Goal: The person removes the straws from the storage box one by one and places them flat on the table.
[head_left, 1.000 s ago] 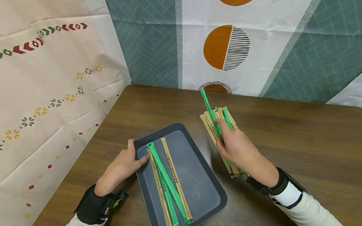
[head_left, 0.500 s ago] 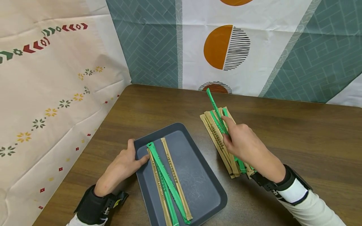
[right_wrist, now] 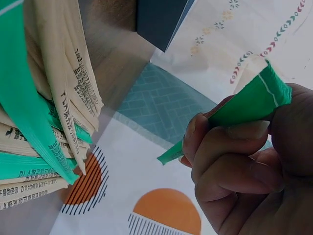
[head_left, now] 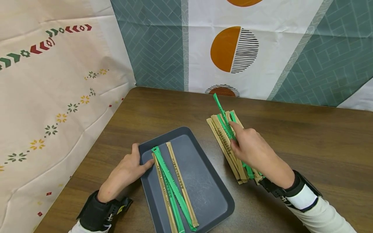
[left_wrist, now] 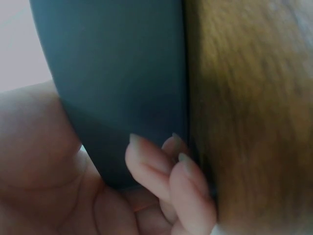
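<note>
My left hand [head_left: 126, 171] grips the left rim of a dark grey tray [head_left: 207, 184], its thumb over the edge. In the left wrist view, curled fingertips rest against the tray's outer wall [left_wrist: 117, 63]. Two tan packets [head_left: 181, 181] and overlapping green packets [head_left: 178, 195], slim and paper-wrapped like chopsticks, lie lengthwise in the tray. My right hand [head_left: 253, 150] pinches a green chopstick packet [head_left: 220, 108] between thumb and fingers, tilted over a pile of mostly tan packets [head_left: 222, 137]. In the right wrist view, the packet's end [right_wrist: 249, 100] sticks out of the curled fingers.
The tray and the pile stand apart on a brown wooden table [head_left: 314, 142]. A patterned cloth [head_left: 58, 116] hangs along the left side. Another cloth with orange half-circles [head_left: 225, 48] hangs behind the table's back edge.
My right hand has moved slightly right with the green packet, uncovering more of the pile's left side, then stays almost still. The left hand and tray keep their places.
</note>
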`<action>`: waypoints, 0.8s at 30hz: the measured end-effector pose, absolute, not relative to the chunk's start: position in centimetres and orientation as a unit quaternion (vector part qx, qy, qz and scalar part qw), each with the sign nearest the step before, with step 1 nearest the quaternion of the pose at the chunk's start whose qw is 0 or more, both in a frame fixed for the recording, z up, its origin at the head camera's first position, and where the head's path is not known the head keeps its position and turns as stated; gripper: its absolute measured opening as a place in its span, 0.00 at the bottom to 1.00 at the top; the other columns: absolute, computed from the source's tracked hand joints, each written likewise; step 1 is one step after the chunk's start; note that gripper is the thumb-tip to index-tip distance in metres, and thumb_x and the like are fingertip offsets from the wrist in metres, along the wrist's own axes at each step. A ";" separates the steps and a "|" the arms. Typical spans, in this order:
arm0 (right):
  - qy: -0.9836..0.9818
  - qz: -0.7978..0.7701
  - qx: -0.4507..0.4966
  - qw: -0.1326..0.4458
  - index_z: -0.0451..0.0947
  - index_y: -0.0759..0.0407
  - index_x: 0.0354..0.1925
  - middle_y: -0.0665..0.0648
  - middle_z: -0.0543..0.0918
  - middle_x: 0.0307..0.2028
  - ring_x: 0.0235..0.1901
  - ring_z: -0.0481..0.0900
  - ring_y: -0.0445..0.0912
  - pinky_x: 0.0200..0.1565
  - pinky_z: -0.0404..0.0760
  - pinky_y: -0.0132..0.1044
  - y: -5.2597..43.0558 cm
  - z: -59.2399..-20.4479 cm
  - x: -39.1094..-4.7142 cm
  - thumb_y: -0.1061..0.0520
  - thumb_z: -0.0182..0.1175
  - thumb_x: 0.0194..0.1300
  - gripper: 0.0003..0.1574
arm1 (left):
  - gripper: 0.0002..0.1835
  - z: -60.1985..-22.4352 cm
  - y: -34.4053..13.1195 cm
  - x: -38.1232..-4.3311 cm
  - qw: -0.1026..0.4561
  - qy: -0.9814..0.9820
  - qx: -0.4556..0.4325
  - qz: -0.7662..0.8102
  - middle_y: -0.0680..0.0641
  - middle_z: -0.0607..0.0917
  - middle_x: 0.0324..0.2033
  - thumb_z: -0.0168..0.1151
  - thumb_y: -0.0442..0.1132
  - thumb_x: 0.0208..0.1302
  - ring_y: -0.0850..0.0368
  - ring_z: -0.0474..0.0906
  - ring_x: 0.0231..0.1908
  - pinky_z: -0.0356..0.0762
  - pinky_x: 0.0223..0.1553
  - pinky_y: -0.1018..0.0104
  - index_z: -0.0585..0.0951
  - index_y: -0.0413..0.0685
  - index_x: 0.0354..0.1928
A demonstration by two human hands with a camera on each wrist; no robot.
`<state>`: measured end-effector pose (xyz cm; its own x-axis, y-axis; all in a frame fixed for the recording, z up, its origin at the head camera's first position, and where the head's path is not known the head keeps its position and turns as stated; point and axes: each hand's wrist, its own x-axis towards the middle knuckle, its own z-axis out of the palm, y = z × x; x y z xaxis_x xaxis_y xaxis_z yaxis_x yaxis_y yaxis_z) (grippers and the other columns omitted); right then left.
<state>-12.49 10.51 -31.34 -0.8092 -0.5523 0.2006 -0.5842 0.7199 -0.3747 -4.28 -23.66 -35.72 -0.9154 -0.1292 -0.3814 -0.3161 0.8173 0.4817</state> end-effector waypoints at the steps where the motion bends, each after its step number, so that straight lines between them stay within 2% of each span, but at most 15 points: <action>1: -0.927 0.216 0.305 0.037 0.64 0.76 0.61 0.49 0.61 0.10 0.10 0.55 0.38 0.15 0.56 0.30 10.5 -31.3 -12.5 0.71 0.52 0.59 0.30 | 0.41 -35.7 -23.7 -4.3 0.167 0.938 -0.118 0.279 0.37 0.78 0.30 0.58 0.52 0.67 0.52 0.76 0.27 0.70 0.28 0.59 0.48 0.31 0.64; 8: -0.936 0.198 0.289 0.018 0.64 0.75 0.62 0.50 0.62 0.10 0.09 0.56 0.39 0.15 0.55 0.30 10.4 -31.3 -12.5 0.70 0.54 0.60 0.30 | 0.40 -35.8 -23.7 -4.2 0.167 0.939 -0.115 0.279 0.39 0.77 0.26 0.57 0.53 0.68 0.52 0.76 0.26 0.68 0.26 0.59 0.49 0.31 0.63; 17: -0.963 0.091 0.238 -0.088 0.63 0.65 0.65 0.51 0.68 0.12 0.13 0.67 0.43 0.16 0.60 0.35 10.7 -31.0 -12.5 0.56 0.62 0.64 0.36 | 0.39 -35.8 -23.7 -4.3 0.167 0.938 -0.116 0.281 0.39 0.78 0.28 0.58 0.52 0.68 0.52 0.76 0.27 0.68 0.27 0.59 0.50 0.32 0.62; 20: -0.959 0.095 0.258 -0.074 0.66 0.63 0.63 0.51 0.68 0.13 0.13 0.67 0.43 0.16 0.60 0.35 10.4 -31.0 -12.1 0.56 0.62 0.64 0.32 | 0.40 -35.8 -23.8 -4.3 0.165 0.937 -0.117 0.284 0.38 0.78 0.30 0.58 0.52 0.68 0.52 0.76 0.28 0.69 0.29 0.59 0.49 0.31 0.63; 24: -0.947 0.116 0.298 -0.012 0.72 0.59 0.57 0.48 0.66 0.13 0.13 0.64 0.41 0.14 0.60 0.35 9.7 -30.9 -10.9 0.57 0.64 0.62 0.25 | 0.40 -35.8 -23.8 -4.4 0.165 0.936 -0.118 0.287 0.37 0.78 0.32 0.58 0.51 0.68 0.51 0.77 0.30 0.70 0.31 0.58 0.48 0.31 0.64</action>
<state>-10.92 9.68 -30.88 -0.8224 -0.5671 0.0460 -0.5613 0.7955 -0.2281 -4.38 -23.84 -35.79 -0.9181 -0.1257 -0.3759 -0.3149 0.8073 0.4991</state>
